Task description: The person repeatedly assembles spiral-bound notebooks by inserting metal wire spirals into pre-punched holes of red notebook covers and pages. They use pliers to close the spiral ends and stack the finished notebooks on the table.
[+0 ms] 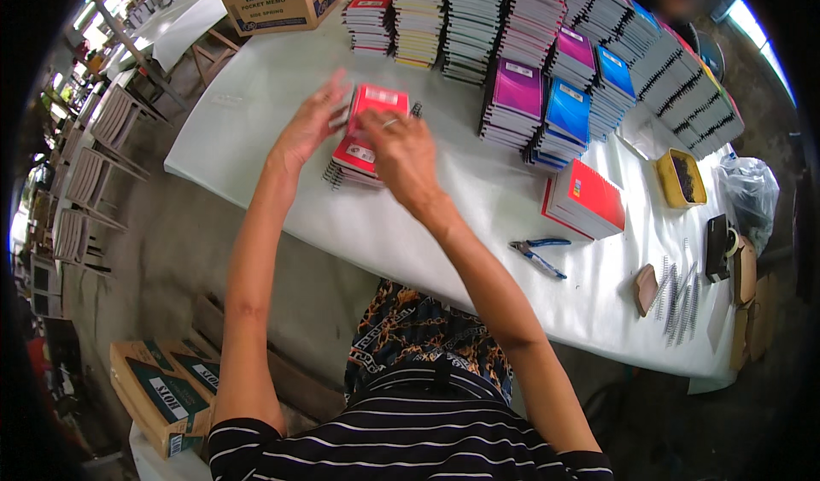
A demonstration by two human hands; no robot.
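Note:
Small spiral-bound red notebooks (382,98) lie in a low pile on the white-covered table in front of me. A nearer group of red notebooks (355,155) has its coil toward the left, while black coil loops show at the far group's right side. My left hand (314,120) is raised just left of the pile, fingers apart and slightly blurred, holding nothing. Across the pile reaches my right hand (401,152), wearing a ring. Its fingers are bent over the red covers and smeared by motion, so their grip is hidden.
Tall stacks of spiral notebooks (474,28) line the far side. Purple notebooks (518,88), blue notebooks (568,109) and a red-covered block (589,197) stand to the right. Nearby lie blue-handled pliers (542,255), loose wire coils (679,302) and a yellow tub (681,178). A cardboard box (282,1) sits back left.

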